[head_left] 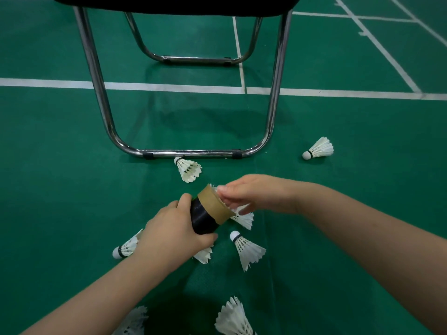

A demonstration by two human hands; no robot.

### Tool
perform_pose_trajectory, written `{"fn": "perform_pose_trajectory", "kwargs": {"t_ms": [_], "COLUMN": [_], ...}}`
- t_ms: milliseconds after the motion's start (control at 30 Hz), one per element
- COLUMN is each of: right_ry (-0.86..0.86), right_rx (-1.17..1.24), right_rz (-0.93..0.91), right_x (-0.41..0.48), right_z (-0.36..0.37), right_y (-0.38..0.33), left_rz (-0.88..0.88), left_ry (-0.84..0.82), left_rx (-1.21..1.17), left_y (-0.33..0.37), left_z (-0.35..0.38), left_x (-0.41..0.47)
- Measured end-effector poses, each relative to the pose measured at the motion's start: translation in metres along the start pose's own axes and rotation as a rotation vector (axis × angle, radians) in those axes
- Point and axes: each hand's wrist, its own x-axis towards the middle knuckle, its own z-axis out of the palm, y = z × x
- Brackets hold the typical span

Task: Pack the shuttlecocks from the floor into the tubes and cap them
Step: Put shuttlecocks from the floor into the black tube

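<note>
The green floor (60,165) fills my view, crossed by white lines (169,87). A chair (193,154) stands at 12 o'clock, its chrome near bar flat on the floor and its dark seat cut off by the top edge. Both my forearms reach in from the bottom corners. My left hand (174,228) is wrapped round the black body of the tube (205,218), which it holds tilted above the floor at centre, with the brown open mouth pointing to 2 o'clock. My right hand (254,194) is at that mouth, fingers curled on the held shuttle (239,209), whose feathers show at the rim; how deep it sits I cannot tell. The rest lie loose. The bar shuttle (188,169) is at 12 o'clock, its cork touching or nearly touching the chair's near bar. The far shuttle (319,148) is well apart at 2 o'clock. The mouth shuttle (245,221) lies under the tube's mouth, half hidden by it. The right shuttle (249,251) is at 5 o'clock. The low shuttle (204,255) at 6 o'clock shows only feathers below my left hand. The left shuttle (124,249) at 8 o'clock is partly covered by my left wrist. Two more, edge shuttle one (232,317) and edge shuttle two (133,320), are cut by the bottom edge.
</note>
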Motion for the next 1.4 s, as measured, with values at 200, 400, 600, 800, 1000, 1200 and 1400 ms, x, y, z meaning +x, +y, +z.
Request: {"fn": "perform_pose_trajectory", "kwargs": {"t_ms": [200,400,600,800,1000,1200,1400], "right_ry": [-0.294,0.214,0.795,0.592,0.577,0.702,0.706], "right_rx": [0.015,0.151,0.314,-0.223,-0.191,0.14,0.169], "right_rz": [-0.003,-0.073,0.217,0.448,0.402,0.331,0.002], "right_x": [0.008,0.009,0.011,0.028,0.05,0.047,0.011], "right_z": [0.018,0.008,-0.005,0.035,0.028,0.002,0.019], "right_y": [0.0,0.007,0.079,0.128,0.117,0.097,0.067], "left_rz": [0.076,0.03,-0.026,-0.034,-0.038,-0.062,-0.048], "left_ry": [0.052,0.056,0.027,0.02,0.025,-0.001,-0.013], "left_rx": [0.046,0.02,0.096,0.081,0.093,0.091,0.117], "left_y": [0.014,0.005,-0.015,-0.015,-0.015,-0.021,-0.024], "left_z": [0.005,0.004,0.006,0.011,0.009,0.009,0.01], "left_x": [-0.007,0.005,0.001,-0.003,-0.003,-0.004,-0.005]}}
